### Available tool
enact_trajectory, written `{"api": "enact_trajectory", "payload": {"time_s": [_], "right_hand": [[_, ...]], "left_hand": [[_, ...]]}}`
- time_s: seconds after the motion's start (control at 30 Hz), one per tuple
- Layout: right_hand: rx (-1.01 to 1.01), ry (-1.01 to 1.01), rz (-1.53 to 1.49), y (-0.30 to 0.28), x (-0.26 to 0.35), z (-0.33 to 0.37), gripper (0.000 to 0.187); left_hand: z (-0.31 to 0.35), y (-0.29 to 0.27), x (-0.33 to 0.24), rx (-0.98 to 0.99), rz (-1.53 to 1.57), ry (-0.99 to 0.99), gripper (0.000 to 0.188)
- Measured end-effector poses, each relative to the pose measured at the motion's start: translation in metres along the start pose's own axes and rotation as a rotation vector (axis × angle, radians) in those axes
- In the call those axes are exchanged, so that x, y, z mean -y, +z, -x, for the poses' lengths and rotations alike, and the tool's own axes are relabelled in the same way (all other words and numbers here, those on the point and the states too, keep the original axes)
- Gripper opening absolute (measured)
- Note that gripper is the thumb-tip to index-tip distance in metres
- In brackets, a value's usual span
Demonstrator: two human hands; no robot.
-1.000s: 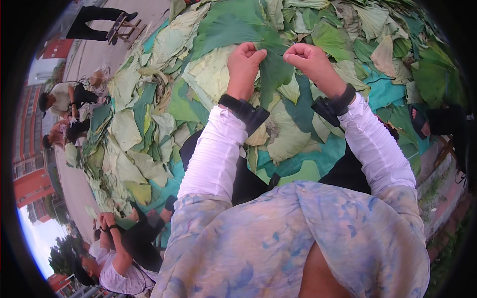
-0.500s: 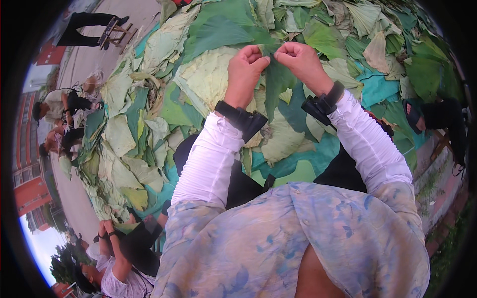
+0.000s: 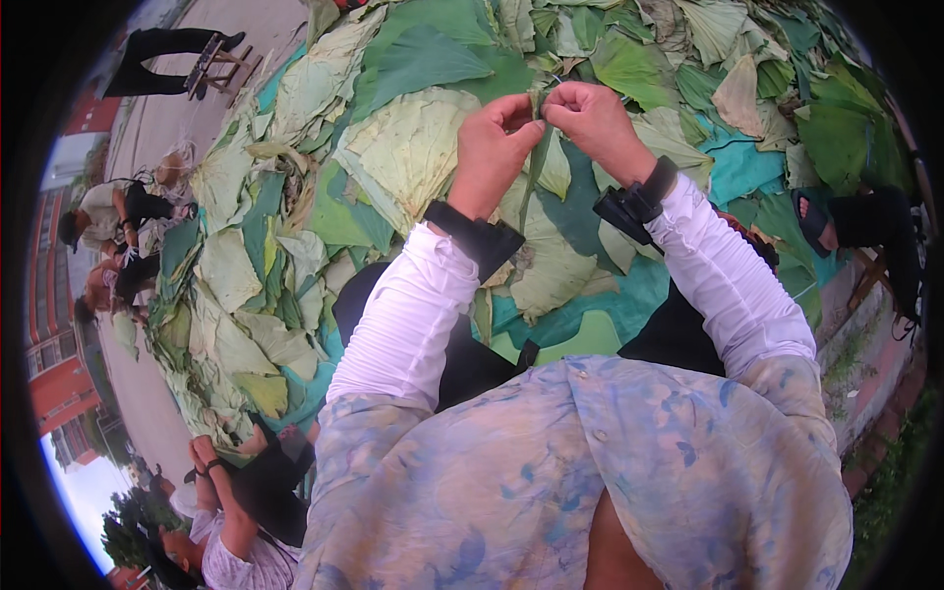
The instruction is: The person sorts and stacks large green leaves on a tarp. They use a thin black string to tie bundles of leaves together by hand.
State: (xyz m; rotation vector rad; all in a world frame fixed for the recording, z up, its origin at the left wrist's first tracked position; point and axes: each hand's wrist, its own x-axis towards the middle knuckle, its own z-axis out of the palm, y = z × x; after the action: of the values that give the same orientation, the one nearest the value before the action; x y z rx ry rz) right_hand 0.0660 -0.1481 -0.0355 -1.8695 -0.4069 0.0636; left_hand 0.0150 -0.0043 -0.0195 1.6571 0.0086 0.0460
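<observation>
Both hands are raised in front of the chest and meet at the fingertips: the left hand [image 3: 492,147] and the right hand [image 3: 590,123] are each curled nearly closed, thumb against forefingers, pinching the top of a folded green leaf [image 3: 532,157] between them. The leaf hangs straight down from that shared grip, its long axis running from the fingertips toward the person's lap, narrow at the pinch and a little wider lower down where it passes in front of the pale leaves behind. Neither hand is clearly nearer to it; the grip is shared at the upper end, the left hand's fingers on the leaf's left edge and the right hand's on its right, so close that the knuckles almost touch. How many layers the fold has I cannot tell. Each wrist carries a black wrist strap [image 3: 480,236], with white sleeves [image 3: 413,315] below and a pale flowered blue garment across the shoulders. Beneath the hands lies a wide spread of large flat leaves [image 3: 413,147], pale yellow-green and deeper green, overlapping on a teal ground sheet [image 3: 737,162] that shows through in patches. The setting is outdoors on pavement: other people [image 3: 108,216] crouch at the left edge of the spread, another person's arm [image 3: 211,472] shows at lower left, someone stands by a small stool [image 3: 211,64] at the top left, and a sandalled foot [image 3: 814,218] rests at the right edge.
</observation>
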Motion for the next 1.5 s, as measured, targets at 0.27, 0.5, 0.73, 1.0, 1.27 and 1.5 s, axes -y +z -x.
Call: {"api": "enact_trajectory", "payload": {"time_s": [0.27, 0.5, 0.73, 1.0, 1.27, 1.5], "right_hand": [[0.159, 0.135, -0.177, -0.013, 0.012, 0.001, 0.018], [0.247, -0.013, -0.073, -0.013, 0.006, 0.005, 0.018], [0.207, -0.036, 0.036, -0.014, 0.012, 0.008, 0.017], [0.244, -0.027, -0.023, -0.014, 0.018, 0.007, 0.023], [0.107, -0.233, 0.108, -0.015, 0.020, 0.014, 0.025], [-0.065, -0.196, 0.206, -0.011, 0.010, 0.016, 0.021]], "left_hand": [[-0.002, -0.009, -0.010, 0.050, 0.434, -0.195, 0.025], [-0.007, -0.008, 0.003, 0.006, -0.051, -0.029, 0.013], [-0.002, 0.000, -0.001, -0.021, -0.187, 0.075, 0.011], [-0.005, -0.002, 0.000, -0.160, -0.252, 0.170, 0.012], [-0.004, 0.007, 0.001, -0.133, -0.243, 0.183, 0.009], [0.000, 0.004, 0.006, -0.040, -0.398, 0.239, 0.007]]}}
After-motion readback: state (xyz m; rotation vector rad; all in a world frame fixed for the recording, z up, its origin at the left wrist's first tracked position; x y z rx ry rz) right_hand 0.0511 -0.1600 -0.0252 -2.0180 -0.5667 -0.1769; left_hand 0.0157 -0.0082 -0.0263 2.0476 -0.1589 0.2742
